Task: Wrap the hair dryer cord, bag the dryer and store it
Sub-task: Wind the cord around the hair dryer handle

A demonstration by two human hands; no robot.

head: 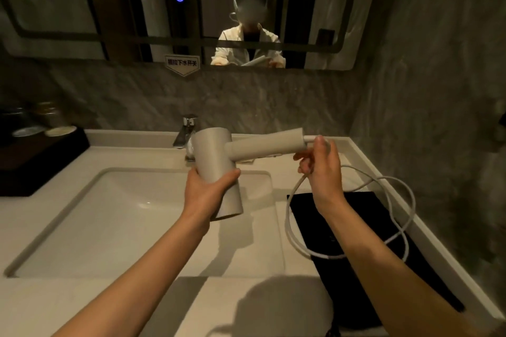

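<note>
A beige hair dryer (pixel 216 153) is held above the sink, barrel pointing down toward me, handle sticking out to the right. My left hand (pixel 208 191) grips the barrel from below. My right hand (pixel 321 169) is closed on the white cord (pixel 290 213) just past the end of the handle. The cord hangs down in loose loops over a flat black bag (pixel 356 276) that lies on the counter at the right.
A white counter (pixel 246 304) holds a rectangular sink (pixel 115 216) with a chrome tap (pixel 186 131) behind the dryer. A dark tray with cups (pixel 35 145) stands at the back left. A mirror hangs above; a grey stone wall closes the right side.
</note>
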